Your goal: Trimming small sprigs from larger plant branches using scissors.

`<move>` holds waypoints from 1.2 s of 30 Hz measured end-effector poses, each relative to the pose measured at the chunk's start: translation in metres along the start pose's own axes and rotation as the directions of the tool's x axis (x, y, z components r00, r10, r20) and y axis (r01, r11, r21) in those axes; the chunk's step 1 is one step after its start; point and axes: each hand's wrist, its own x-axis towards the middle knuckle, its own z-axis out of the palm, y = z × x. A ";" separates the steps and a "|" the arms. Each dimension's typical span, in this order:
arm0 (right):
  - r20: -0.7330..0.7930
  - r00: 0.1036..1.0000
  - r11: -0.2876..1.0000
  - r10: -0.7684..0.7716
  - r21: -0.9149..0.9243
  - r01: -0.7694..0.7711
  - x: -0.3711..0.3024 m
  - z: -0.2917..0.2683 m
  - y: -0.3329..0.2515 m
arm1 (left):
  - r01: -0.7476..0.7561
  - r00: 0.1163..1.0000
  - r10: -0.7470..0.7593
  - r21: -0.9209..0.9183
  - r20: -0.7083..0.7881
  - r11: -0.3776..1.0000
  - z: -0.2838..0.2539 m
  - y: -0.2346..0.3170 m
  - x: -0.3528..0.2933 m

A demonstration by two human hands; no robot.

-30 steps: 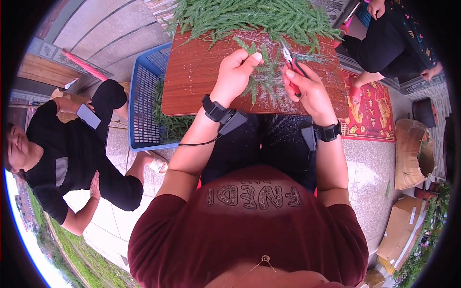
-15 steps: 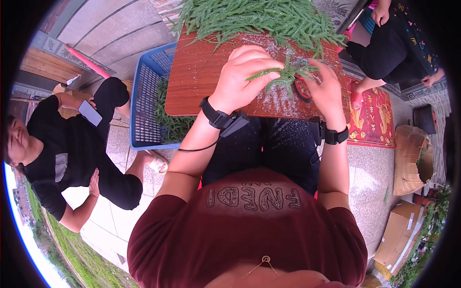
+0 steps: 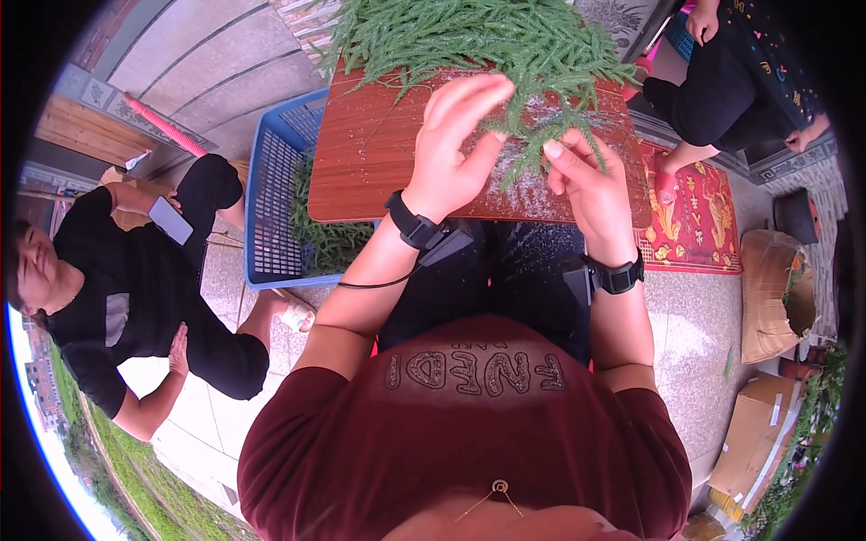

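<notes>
Over the brown wooden table [image 3: 356,153], my right hand [image 3: 591,180] pinches a green feathery artificial sprig [image 3: 528,140] between thumb and fingers. Its branches splay out above the tabletop. My left hand [image 3: 451,144] is beside the sprig, fingers stretched out and thumb apart. The thumb tip is close to the sprig's left side; whether it touches, I cannot tell. Behind my hands, a big heap of similar green sprigs [image 3: 451,41] covers the far part of the table. White flecks are scattered on the wood under the sprig.
A blue plastic basket [image 3: 257,216] with more greenery stands left of the table. A seated person [image 3: 117,270] holds a phone [image 3: 170,221] at the left; another person [image 3: 722,108] is at the far right. Right of the table lie a red mat [image 3: 695,216] and cardboard boxes [image 3: 753,433].
My left fingers have straightened and come off the sprig they pinched. My right hand has closed on the sprig, which now hangs lower and to the right. The red-and-black object is now hidden.
</notes>
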 end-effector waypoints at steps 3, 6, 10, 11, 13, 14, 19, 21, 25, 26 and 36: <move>-0.030 0.999 0.999 -0.044 -0.004 0.043 0.003 -0.001 0.004 | 0.351 0.932 -0.361 -0.309 0.027 0.884 -0.005 0.002 -0.001; -0.049 0.997 0.997 -0.063 -0.040 0.061 0.003 -0.002 0.011 | 0.694 0.701 -0.600 -0.564 0.386 0.448 -0.009 0.001 -0.005; -0.050 0.997 0.992 -0.057 -0.117 0.051 0.004 0.001 0.015 | 0.683 0.697 -0.462 -0.703 0.548 0.198 -0.005 -0.002 -0.008; -0.054 0.997 0.991 -0.049 -0.129 0.042 0.004 0.003 0.014 | 0.703 0.671 -0.492 -0.687 0.555 0.183 -0.005 -0.005 -0.012; -0.054 0.998 0.989 -0.042 -0.143 0.034 0.004 0.006 0.014 | 0.740 0.613 -0.550 -0.656 0.567 0.148 -0.005 -0.008 -0.015; -0.063 0.998 0.998 -0.021 -0.063 0.017 0.004 0.008 0.015 | 0.738 0.614 -0.551 -0.658 0.565 0.149 -0.004 -0.007 -0.015; -0.085 0.994 0.990 0.063 0.128 -0.051 0.007 0.008 0.015 | 0.684 0.510 -0.642 -0.722 0.572 -0.101 0.004 0.006 -0.009; -0.087 0.993 0.988 0.082 0.138 -0.070 0.009 0.006 0.017 | 0.749 0.522 -0.687 -0.658 0.506 0.084 0.003 0.014 -0.003; 0.016 0.996 0.997 0.082 -0.008 -0.082 0.010 0.006 0.025 | 0.765 0.495 -0.689 -0.642 0.529 0.057 0.000 -0.015 -0.011; 0.037 0.995 0.992 0.093 -0.091 -0.089 0.009 0.009 0.025 | 0.757 0.503 -0.688 -0.650 0.524 0.058 -0.005 -0.024 -0.009; 0.092 0.996 0.739 0.020 -0.672 0.047 0.087 -0.020 0.009 | -0.307 0.183 -0.963 -0.942 -0.197 0.134 -0.192 -0.167 -0.038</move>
